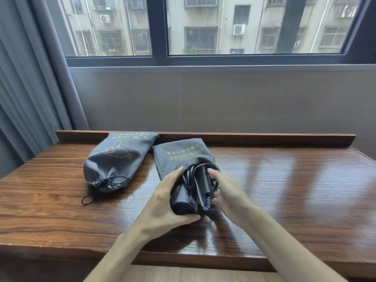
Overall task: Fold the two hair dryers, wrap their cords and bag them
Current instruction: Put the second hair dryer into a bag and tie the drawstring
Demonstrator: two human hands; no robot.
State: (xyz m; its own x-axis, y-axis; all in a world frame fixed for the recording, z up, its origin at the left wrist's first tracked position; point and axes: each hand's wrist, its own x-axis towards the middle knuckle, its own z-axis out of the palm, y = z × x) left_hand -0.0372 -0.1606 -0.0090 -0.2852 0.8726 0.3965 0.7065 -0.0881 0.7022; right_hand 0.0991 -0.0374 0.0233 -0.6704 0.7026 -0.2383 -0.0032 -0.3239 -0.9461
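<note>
— Right, from the head view we see the left hand (162, 198) wrapped around the black hair dryer (186, 202), its front end inside the mouth of the open grey bag (180, 153) on the wooden table (284, 190).

— And the right hand (225, 190), fingers curled, presses against the wrapped cord (190, 176) and folded handle. We spot the other bag (118, 159) left of it, full, drawstring cinched.
</note>
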